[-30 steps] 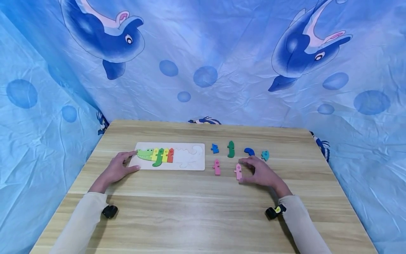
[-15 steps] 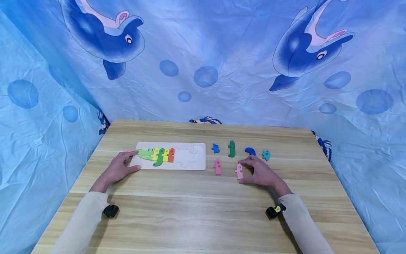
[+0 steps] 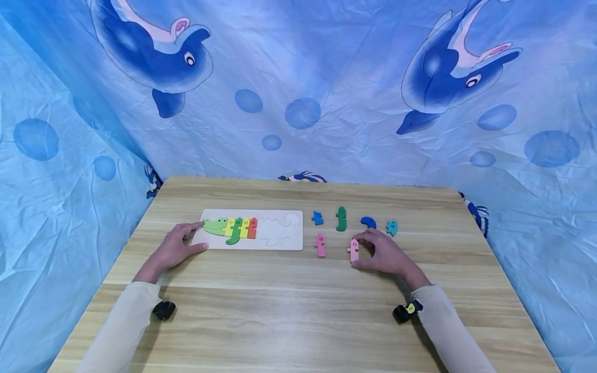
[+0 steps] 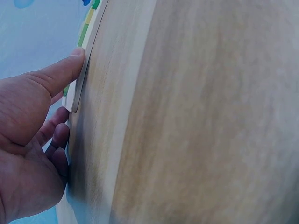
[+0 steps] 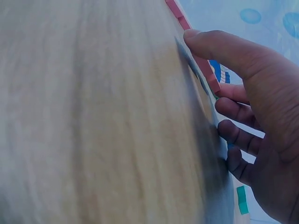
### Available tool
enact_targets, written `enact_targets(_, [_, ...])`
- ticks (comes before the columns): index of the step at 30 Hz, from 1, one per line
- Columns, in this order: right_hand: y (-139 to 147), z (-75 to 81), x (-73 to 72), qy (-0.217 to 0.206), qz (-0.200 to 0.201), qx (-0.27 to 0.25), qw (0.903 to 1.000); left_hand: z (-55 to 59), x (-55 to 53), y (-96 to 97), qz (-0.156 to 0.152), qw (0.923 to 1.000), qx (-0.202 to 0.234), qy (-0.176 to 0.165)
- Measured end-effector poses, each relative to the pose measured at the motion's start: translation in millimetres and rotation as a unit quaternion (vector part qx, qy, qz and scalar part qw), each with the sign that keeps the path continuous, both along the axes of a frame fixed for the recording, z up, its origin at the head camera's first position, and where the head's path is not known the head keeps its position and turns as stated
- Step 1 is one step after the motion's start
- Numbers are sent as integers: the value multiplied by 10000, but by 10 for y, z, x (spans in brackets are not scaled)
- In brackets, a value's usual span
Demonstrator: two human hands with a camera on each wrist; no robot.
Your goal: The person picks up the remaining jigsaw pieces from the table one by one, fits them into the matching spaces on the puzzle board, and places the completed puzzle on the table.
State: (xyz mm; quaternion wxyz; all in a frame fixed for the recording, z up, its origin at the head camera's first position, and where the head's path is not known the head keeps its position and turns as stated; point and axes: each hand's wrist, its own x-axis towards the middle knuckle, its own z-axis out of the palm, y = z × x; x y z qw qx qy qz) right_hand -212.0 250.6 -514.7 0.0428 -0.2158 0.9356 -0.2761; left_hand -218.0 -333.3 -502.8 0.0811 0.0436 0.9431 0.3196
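My left hand (image 3: 171,249) holds the left end of a pale crocodile puzzle board (image 3: 290,241), thumb along its near edge and index finger by the green crocodile head (image 3: 214,227). Green, yellow and red pieces sit in the board's left half; its right half shows a bare outline. Farther right, my right hand (image 3: 384,254) pinches a light pink puzzle piece (image 3: 353,252) endwise between thumb and index finger. In the right wrist view this piece (image 5: 202,65) is close over the tabletop, a dark shadow beside it, with the other fingers curled loosely behind.
Between the board and my right hand lies a darker pink piece (image 3: 321,246). Behind it are a blue piece (image 3: 317,218), a green leg piece (image 3: 341,219), a dark blue curved piece (image 3: 368,222) and a teal piece (image 3: 392,228). A blue dolphin-print cloth (image 3: 303,150) hangs behind the table.
The light pink piece has shifted very slightly right with my right hand, which keeps its pinch. My left hand and the board stay essentially where they were.
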Motion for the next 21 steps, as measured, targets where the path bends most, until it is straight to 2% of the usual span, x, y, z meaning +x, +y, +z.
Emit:
enact_targets(7, [-37, 35, 8, -30, -142, 8, 9999, 24, 2, 9, -11, 10000, -6, -46])
enact_targets(15, [-75, 79, -40, 168, -111, -49, 9998, 4, -14, -1, -29, 10000, 10, -36])
enact_targets(21, [-138, 167, -75, 276, -63, -61, 9996, -9, -8, -8, -34, 10000, 28, -1])
